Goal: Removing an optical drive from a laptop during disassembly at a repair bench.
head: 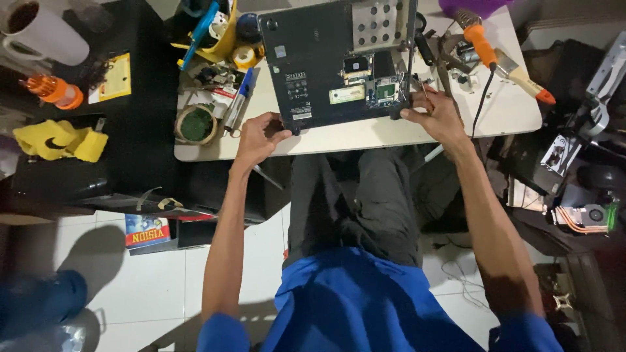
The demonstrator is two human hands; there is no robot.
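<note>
A black laptop (313, 58) lies upside down on a small white table (365, 133), with a service hatch open and green circuit boards showing near its front edge. My left hand (258, 137) grips the laptop's near left corner. My right hand (435, 112) holds the near right corner, fingers pinched at the edge. Whether a small tool sits in the right hand I cannot tell.
An orange-handled soldering iron (481, 40) and a paintbrush (525, 79) lie at the table's right. Tape rolls (195, 124), a pen and clutter fill the left. A black bench (130, 98) holds a white mug (40, 29) and yellow cloth (59, 140). Parts lie on the floor at right.
</note>
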